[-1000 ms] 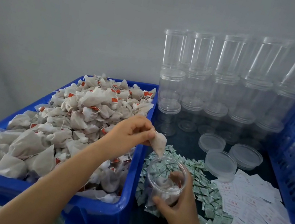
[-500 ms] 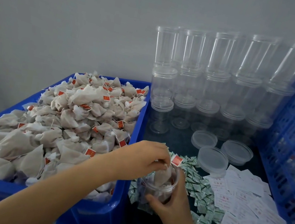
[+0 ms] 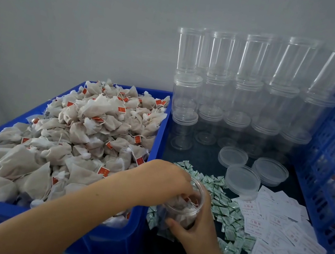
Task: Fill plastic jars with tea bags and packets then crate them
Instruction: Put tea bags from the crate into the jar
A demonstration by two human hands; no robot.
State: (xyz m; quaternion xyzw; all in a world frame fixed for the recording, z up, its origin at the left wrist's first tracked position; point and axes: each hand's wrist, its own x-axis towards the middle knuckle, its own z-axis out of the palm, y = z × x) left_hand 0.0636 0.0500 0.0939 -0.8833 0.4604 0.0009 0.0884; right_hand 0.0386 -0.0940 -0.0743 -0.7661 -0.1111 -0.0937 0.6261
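right hand grips the jar on the counter. left hand, above the jar a second ago, now has its fingers curled inside the mouth, pressing a tea bag down. jar partly filled; more bags wait in the bin, packets beside it.

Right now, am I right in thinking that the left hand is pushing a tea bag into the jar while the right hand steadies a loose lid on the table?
Not quite. The head view shows the right hand gripping the jar itself, not a lid; the loose lids lie untouched further back. The rest stands: the left hand has its fingers in the jar's mouth, on the tea bags inside.
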